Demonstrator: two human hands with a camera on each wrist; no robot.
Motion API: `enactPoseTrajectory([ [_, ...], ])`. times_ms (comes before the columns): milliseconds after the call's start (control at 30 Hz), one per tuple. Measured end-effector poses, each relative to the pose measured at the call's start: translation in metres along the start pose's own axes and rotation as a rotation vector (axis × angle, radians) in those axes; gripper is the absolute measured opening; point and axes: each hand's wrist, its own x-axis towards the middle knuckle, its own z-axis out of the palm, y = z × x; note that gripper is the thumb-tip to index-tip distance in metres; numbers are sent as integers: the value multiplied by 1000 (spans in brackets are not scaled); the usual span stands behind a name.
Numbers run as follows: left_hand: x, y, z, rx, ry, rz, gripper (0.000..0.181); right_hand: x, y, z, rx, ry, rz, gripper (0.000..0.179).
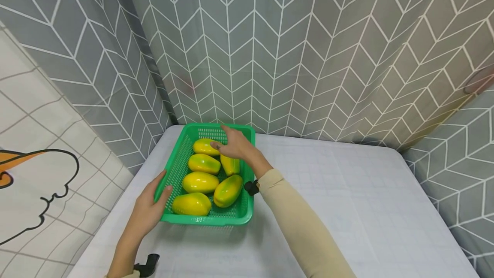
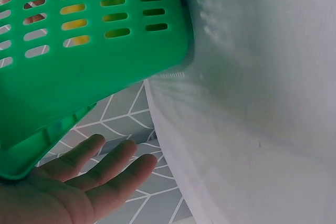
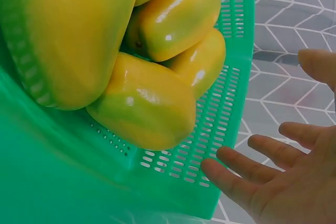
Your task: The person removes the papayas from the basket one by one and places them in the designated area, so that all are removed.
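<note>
On the left part of the desk (image 1: 328, 192), we recorded a green basket (image 1: 204, 220) holding six yellow-green fruits (image 1: 200, 182), four along its left side and two along its right. All fruit in sight lay inside, so we judged the filling essentially done. The left grip (image 1: 148, 206) was at the basket's left rim, thumb over the edge, fingers extended and spread in its wrist view. The right grip (image 1: 236, 143) was over the far end, fingers straight and spread, pinching nothing; we could not tell whether it touched fruit. Left to do, in our estimate: perhaps a small adjustment of fruit or basket, then withdrawal of both hands.
</note>
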Motion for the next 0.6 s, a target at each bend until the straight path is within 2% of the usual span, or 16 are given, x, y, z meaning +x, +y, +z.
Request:
enactPoseTrajectory([
  [600,-1,1,0,-5,0,-11,66,11,0,15,57,-4,70,74],
])
